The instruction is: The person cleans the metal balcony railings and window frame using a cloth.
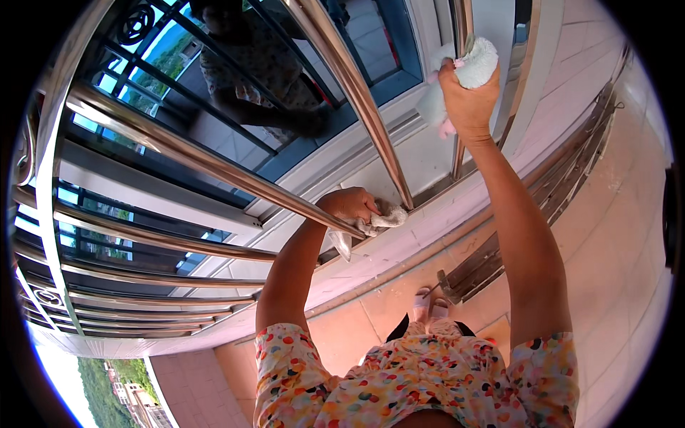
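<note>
My left hand [345, 202] reaches behind a slanting metal bar [214, 163] of the window grille. Its fingers are closed on a greyish cloth [390, 216], pressed down at the sill between the feet of two bars. A loose end of that cloth hangs over the sill's edge. Higher up on the right, my right hand [473, 109] grips a pale, fluffy cloth [479, 64] with pink bits along its edge. This cloth is wrapped about an upright metal bar [458, 152] near the window frame, and part of it shows behind the bar.
Behind the grille, dark window glass [241, 69] reflects a person and greenery. A pink tiled ledge [406, 235] runs below the bars. Dark wooden boards [476, 270] lie along the wall's foot on the tiled floor [594, 214], near my sandalled feet [431, 307].
</note>
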Motion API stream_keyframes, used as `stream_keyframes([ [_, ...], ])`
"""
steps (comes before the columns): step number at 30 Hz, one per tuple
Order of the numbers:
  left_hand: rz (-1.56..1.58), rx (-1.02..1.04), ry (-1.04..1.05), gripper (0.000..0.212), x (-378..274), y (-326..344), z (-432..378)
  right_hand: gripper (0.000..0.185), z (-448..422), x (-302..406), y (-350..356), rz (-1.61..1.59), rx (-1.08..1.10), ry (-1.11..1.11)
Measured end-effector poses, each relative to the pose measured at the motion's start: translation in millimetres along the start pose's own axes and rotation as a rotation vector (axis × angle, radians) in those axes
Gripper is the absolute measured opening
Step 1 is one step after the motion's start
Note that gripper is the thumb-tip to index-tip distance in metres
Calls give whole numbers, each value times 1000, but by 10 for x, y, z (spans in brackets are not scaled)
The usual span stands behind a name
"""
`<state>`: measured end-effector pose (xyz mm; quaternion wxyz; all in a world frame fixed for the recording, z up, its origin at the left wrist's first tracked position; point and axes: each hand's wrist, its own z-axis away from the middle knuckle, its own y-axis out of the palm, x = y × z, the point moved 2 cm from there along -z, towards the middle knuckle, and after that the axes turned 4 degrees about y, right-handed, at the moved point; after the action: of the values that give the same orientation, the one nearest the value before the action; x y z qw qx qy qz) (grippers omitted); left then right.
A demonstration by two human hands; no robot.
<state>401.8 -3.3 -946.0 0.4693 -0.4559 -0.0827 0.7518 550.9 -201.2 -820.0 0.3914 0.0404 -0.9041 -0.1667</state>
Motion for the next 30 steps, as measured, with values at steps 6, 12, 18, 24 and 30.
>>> stream_keyframes([
  [6, 429, 334, 4, 38, -30, 302, -297, 30, 7, 33, -28, -50, 25, 68],
  [12, 855, 219, 161, 36, -15, 210, -157, 36, 19, 93, -27, 32, -21, 13],
  [18, 973, -773, 463, 30, 390, -303, 462, 27, -9, 97, -7, 137, -40, -103],
  [24, 805, -1454, 376, 31, 421, -211, 244, 26, -13, 125, -3, 139, -37, -141],
  [30, -618, -840, 341, 32, 114, 83, -385, 31, 7, 107, -40, 108, -39, -70],
])
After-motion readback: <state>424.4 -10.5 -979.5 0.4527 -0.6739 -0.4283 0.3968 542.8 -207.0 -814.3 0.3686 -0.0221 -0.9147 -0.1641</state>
